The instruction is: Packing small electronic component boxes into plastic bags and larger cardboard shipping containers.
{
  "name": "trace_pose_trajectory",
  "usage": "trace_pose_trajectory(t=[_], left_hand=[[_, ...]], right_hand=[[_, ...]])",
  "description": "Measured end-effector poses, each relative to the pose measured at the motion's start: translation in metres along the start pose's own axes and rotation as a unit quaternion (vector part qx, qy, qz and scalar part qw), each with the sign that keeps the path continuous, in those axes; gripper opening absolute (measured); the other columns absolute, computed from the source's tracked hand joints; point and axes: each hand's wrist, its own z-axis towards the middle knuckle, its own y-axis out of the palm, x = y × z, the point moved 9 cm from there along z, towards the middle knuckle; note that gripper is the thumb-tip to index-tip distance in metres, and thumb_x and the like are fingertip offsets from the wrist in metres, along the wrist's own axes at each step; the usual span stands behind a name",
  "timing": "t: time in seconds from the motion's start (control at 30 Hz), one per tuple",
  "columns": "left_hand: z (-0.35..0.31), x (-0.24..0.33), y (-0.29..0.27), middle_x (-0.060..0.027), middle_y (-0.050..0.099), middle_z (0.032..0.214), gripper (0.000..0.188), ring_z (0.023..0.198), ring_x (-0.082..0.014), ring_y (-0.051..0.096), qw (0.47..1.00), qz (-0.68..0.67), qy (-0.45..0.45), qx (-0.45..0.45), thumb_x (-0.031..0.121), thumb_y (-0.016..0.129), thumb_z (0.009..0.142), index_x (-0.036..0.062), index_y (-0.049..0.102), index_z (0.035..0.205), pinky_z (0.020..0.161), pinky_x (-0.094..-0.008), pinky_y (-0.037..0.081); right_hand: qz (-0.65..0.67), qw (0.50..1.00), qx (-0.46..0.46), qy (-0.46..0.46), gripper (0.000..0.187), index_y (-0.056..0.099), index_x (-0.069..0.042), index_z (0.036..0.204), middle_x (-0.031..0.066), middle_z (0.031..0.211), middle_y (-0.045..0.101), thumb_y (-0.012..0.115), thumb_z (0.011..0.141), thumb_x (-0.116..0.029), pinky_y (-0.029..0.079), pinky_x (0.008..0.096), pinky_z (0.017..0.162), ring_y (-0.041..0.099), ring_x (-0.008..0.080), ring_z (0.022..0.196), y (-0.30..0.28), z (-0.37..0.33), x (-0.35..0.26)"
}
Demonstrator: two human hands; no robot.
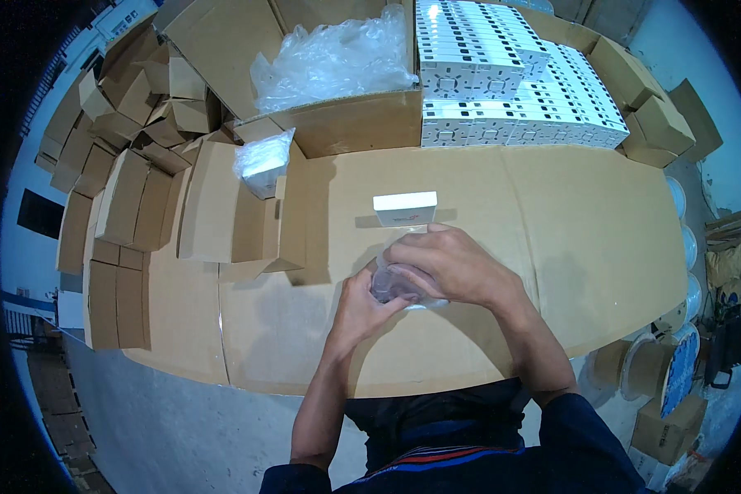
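Observation:
Over the middle of the table, both my hands grip a crumpled clear plastic bag [389, 285]. My left hand [361, 306] is closed on its left side and lower edge, thumb pointing inward. My right hand [457, 262] comes over it from above and the right, its fingers curled into the plastic. Whether something lies inside the bag I cannot tell. Just beyond my hands a small white box [405, 209] stands on the cardboard-covered table [601, 239].
An open brown carton [210, 206] on the left holds a bubble-wrapped white item [263, 165]. Behind it, a large carton [358, 132] contains clear plastic bags [333, 62]. Stacked white boxes [519, 90] fill the far right. Folded cartons [128, 202] are piled at the left edge.

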Motion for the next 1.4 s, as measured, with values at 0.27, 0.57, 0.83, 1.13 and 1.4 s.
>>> trace_pose_trajectory(t=[0.27,0.57,0.83,1.13,1.4], left_hand=[[-0.001,-0.006,0.0,-0.0065,0.075,0.093,0.037,0.085,-0.0132,0.07,0.998,-0.056,-0.034,-0.002,0.008,0.084,0.075,0.0002,0.066,0.107,0.08,-0.0307,0.056],[-0.003,0.006,-0.009,-0.0061,0.074,0.093,0.038,0.087,-0.0127,0.069,0.999,0.009,-0.029,0.015,0.007,0.083,0.077,0.0002,0.065,0.11,0.081,-0.0301,0.055],[0.004,0.012,0.012,-0.0049,0.072,0.096,0.035,0.088,-0.0122,0.068,0.987,-0.158,-0.03,-0.023,0.004,0.082,0.079,0.0003,0.063,0.108,0.082,-0.0292,0.055],[0.003,0.011,0.01,-0.0052,0.072,0.095,0.036,0.089,-0.0124,0.068,0.991,-0.127,-0.032,-0.02,0.003,0.082,0.078,0.0001,0.062,0.108,0.083,-0.0289,0.055],[-0.002,0.007,-0.004,-0.0063,0.073,0.095,0.037,0.089,-0.0131,0.068,0.993,-0.115,-0.033,0.006,0.003,0.083,0.077,-0.0003,0.064,0.109,0.083,-0.0296,0.055]], right_hand=[[0.089,0.955,0.283,-0.002,0.019,0.067,-0.001,0.108,0.0141,0.102,0.07,0.059,0.092,-0.009,0.051,0.0368,0.082,0.066,0.0291,0.092,-0.064,-0.017,0.019],[0.239,0.915,0.319,0.065,0.027,0.064,-0.005,0.122,0.0057,0.12,0.066,0.053,0.098,-0.005,0.05,0.0315,0.085,0.063,0.0158,0.1,-0.046,-0.029,0.089],[0.335,0.91,0.226,0.095,0.032,0.064,-0.005,0.123,0.0057,0.119,0.065,0.058,0.092,0.004,0.051,0.0267,0.082,0.06,0.0119,0.096,-0.027,-0.037,0.109],[0.231,0.919,0.274,0.164,0.028,0.066,-0.001,0.115,0.0037,0.107,0.065,0.069,0.088,0.002,0.051,0.0236,0.073,0.063,0.0106,0.091,-0.028,-0.038,0.116],[0.406,0.796,0.437,0.102,0.025,0.053,0.0,0.113,0.0099,0.099,0.067,0.067,0.092,-0.001,0.055,0.0263,0.069,0.067,0.0128,0.079,-0.036,-0.049,0.134]])
